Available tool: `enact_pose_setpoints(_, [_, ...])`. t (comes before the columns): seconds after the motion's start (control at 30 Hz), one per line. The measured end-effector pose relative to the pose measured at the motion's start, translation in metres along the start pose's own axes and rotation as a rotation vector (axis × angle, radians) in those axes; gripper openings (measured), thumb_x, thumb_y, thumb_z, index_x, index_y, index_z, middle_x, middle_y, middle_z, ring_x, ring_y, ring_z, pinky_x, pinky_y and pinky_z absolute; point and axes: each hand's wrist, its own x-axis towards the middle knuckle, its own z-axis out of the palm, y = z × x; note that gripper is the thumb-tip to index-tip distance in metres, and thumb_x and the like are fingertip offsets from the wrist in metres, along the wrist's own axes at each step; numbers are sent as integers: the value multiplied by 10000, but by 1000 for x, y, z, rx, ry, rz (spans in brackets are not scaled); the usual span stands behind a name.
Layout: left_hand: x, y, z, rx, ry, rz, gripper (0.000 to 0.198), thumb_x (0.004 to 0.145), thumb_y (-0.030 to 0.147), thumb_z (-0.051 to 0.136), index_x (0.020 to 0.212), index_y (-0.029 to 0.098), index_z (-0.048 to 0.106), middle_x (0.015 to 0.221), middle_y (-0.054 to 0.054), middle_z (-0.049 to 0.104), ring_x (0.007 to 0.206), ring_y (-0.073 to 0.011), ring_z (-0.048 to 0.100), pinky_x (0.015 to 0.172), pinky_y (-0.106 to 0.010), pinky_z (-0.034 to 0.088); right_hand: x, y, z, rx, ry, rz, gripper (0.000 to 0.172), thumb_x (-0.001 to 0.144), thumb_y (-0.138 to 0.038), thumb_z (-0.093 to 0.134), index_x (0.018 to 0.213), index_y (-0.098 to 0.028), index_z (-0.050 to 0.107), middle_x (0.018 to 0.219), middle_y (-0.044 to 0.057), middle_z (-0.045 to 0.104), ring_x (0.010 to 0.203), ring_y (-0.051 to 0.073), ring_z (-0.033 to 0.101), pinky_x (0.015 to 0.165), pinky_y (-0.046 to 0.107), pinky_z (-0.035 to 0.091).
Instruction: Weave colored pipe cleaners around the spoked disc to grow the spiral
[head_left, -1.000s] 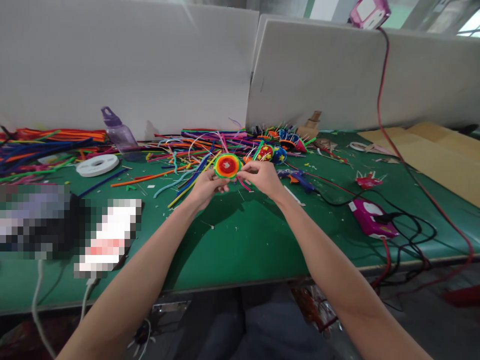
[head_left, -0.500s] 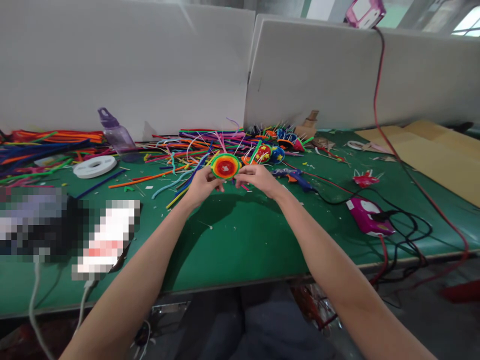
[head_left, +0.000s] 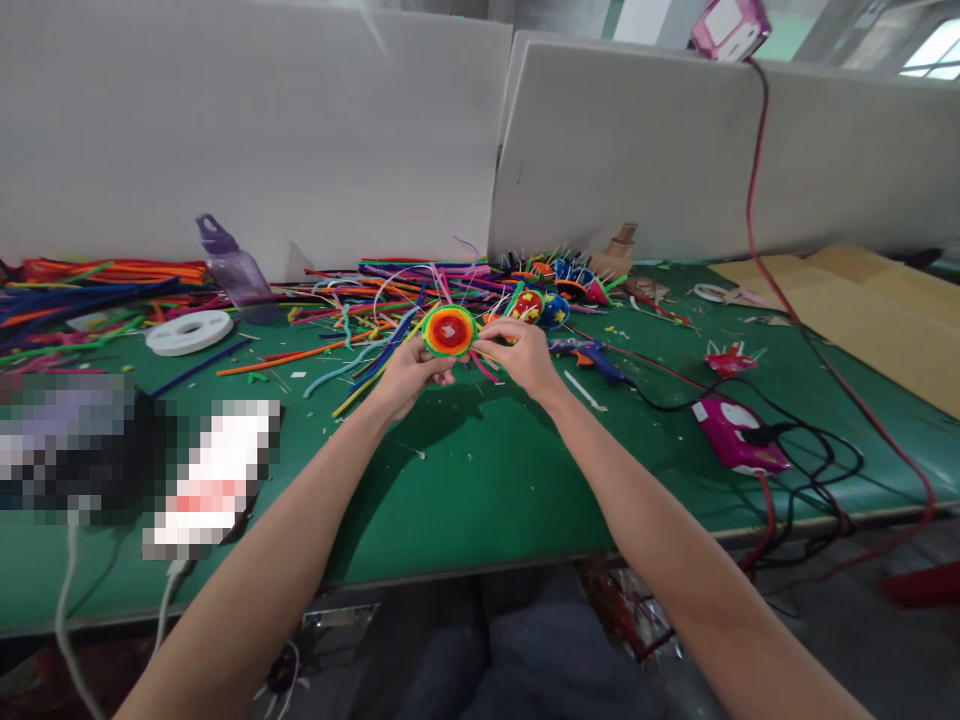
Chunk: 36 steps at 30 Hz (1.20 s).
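Note:
Both my hands hold a round pipe-cleaner disc (head_left: 449, 331) with red, orange, yellow and green rings above the green table (head_left: 465, 480). My left hand (head_left: 409, 375) grips its lower left edge with closed fingers. My right hand (head_left: 521, 355) pinches its right edge, where loose pink and green pipe-cleaner ends hang down. Just behind the disc lies a heap of coloured pipe cleaners (head_left: 375, 300) and several finished round pieces (head_left: 547, 295).
A purple bottle (head_left: 232, 265) and a white tape roll (head_left: 190, 332) stand at the left. A blue glue gun (head_left: 589, 352), a pink device (head_left: 739, 435) with black cables and a red cable (head_left: 795, 330) lie at the right. White panels (head_left: 300, 140) wall the back.
The disc and both hands have shifted very slightly; my right hand has moved closer against the disc's edge and the loose ends now hang below it.

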Motion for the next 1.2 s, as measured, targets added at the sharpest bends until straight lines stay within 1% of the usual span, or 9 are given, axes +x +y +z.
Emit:
enact_pose_setpoints(0.1, [1, -1, 2, -135, 12, -129, 151, 643, 119, 729, 773, 133, 652, 664, -34, 698, 494, -64, 541, 497, -175, 436, -3, 2, 2, -312, 88, -292, 153, 869, -276, 600, 745, -239, 683, 901, 61, 688, 930, 226, 609, 908, 420, 416])
enact_pose_setpoints(0.2, [1, -1, 3, -179, 19, -173, 145, 637, 103, 725, 762, 129, 655, 696, -43, 711, 492, -56, 541, 505, -171, 447, -3, 3, 2, -433, 87, -396, 187, 891, -245, 569, 738, -231, 674, 871, 62, 688, 913, 225, 609, 898, 428, 412])
enact_pose_setpoints(0.27, [1, 0, 3, -139, 24, -114, 161, 637, 108, 730, 771, 135, 646, 650, -28, 695, 488, -67, 549, 504, -181, 444, -1, 3, 1, -330, 81, -324, 150, 857, -245, 608, 724, -216, 669, 846, 57, 694, 880, 220, 619, 865, 413, 437])
enact_pose_setpoints(0.33, [0, 1, 1, -65, 38, -24, 171, 644, 118, 730, 776, 143, 626, 576, -8, 662, 485, -89, 564, 512, -201, 443, 1, 1, -2, -111, 11, -134, 136, 822, -276, 648, 711, -202, 674, 796, 48, 699, 815, 206, 633, 812, 387, 470])
enact_pose_setpoints(0.43, [0, 2, 0, 37, 32, 64, 172, 660, 138, 724, 778, 148, 600, 531, -1, 639, 489, -124, 588, 534, -240, 451, 4, -2, -9, 228, -162, 176, 252, 819, -376, 652, 655, -187, 679, 702, 43, 689, 724, 179, 643, 777, 365, 498])
enact_pose_setpoints(0.5, [0, 2, 0, 73, 7, 83, 182, 658, 150, 726, 788, 148, 599, 544, -4, 646, 491, -136, 596, 536, -256, 453, 5, -2, -12, 348, -214, 298, 287, 797, -413, 674, 633, -177, 681, 674, 45, 684, 690, 166, 642, 769, 357, 502])
enact_pose_setpoints(0.77, [-1, 2, 1, 65, -18, 68, 219, 631, 171, 751, 801, 149, 614, 565, -8, 659, 498, -131, 590, 531, -256, 450, 5, 1, -17, 427, -303, 364, 296, 686, -445, 767, 678, -158, 696, 700, 51, 689, 639, 143, 610, 629, 310, 465])
enact_pose_setpoints(0.97, [-1, 1, -2, 10, -32, -22, 199, 628, 171, 756, 801, 136, 663, 699, -45, 711, 516, -97, 565, 537, -236, 449, 4, -4, -11, 102, -234, 153, 198, 778, -342, 677, 674, -175, 661, 641, 19, 655, 608, 140, 575, 637, 314, 444])
enact_pose_setpoints(1.2, [2, 1, 0, -114, 42, -165, 123, 630, 97, 727, 733, 135, 672, 626, -8, 658, 502, -64, 530, 519, -185, 448, -1, -2, 0, -612, -104, -368, 187, 941, -215, 502, 809, -178, 630, 844, 88, 689, 842, 217, 602, 820, 377, 397])
